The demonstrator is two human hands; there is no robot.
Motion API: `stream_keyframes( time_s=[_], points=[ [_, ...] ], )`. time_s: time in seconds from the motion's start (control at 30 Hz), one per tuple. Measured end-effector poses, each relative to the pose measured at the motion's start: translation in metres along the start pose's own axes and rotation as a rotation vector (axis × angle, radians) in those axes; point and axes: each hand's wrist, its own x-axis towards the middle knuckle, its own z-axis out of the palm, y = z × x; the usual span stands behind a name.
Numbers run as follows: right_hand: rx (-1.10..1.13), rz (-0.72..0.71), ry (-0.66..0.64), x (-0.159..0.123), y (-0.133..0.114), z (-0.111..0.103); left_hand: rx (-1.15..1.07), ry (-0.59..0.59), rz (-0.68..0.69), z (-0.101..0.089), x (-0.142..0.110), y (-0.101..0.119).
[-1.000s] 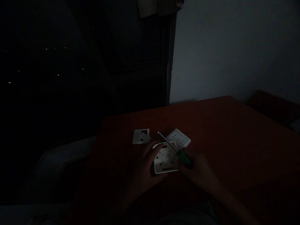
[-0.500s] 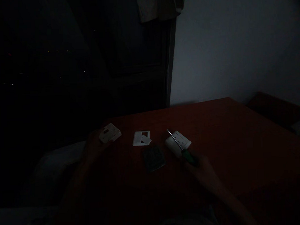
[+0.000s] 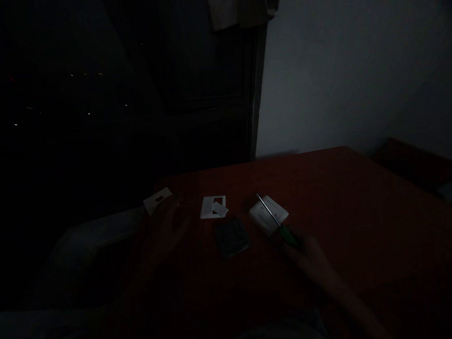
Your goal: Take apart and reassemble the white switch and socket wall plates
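Observation:
My right hand [image 3: 304,251] is closed around the green handle of a screwdriver [image 3: 288,235]. Its metal shaft points up and left, crossing in front of a white socket box [image 3: 263,219] with slots on its face. On the left, a white plastic plate with a dark cut-out [image 3: 152,201] lies near the table's edge. My left hand [image 3: 168,231] is just in front of that plate and hides part of it; the fingers look spread, with nothing seen in them. Darkness blurs the outline of this hand.
A white frame [image 3: 207,208] with a small white piece [image 3: 221,209] across its opening lies mid-table. Nearer me is a dark square object [image 3: 232,238]. The reddish table [image 3: 324,185] meets a pale wall [image 3: 356,74]; a dark window [image 3: 77,111] is at left.
My left hand has let go of the white plate and moved right, fingers apart; the plate now rests slightly farther left. The screwdriver tip has shifted a little to the right.

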Motion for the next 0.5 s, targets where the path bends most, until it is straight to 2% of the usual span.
stream_keyframes(
  time_s=[0.1, 0.23, 0.4, 0.5],
  points=[
    [0.005, -0.020, 0.014, 0.000, 0.003, 0.002, -0.088, -0.076, 0.109, 0.009, -0.019, 0.042],
    [0.021, -0.010, -0.018, -0.001, 0.006, 0.004, -0.231, -0.221, 0.119, 0.022, -0.037, 0.077],
    [-0.002, -0.021, -0.005, -0.001, 0.008, 0.005, -0.274, -0.305, 0.098, 0.041, -0.046, 0.086],
    [-0.011, 0.016, -0.013, -0.001, 0.008, 0.006, -0.250, -0.313, 0.098, 0.049, -0.050, 0.086]
  ],
)
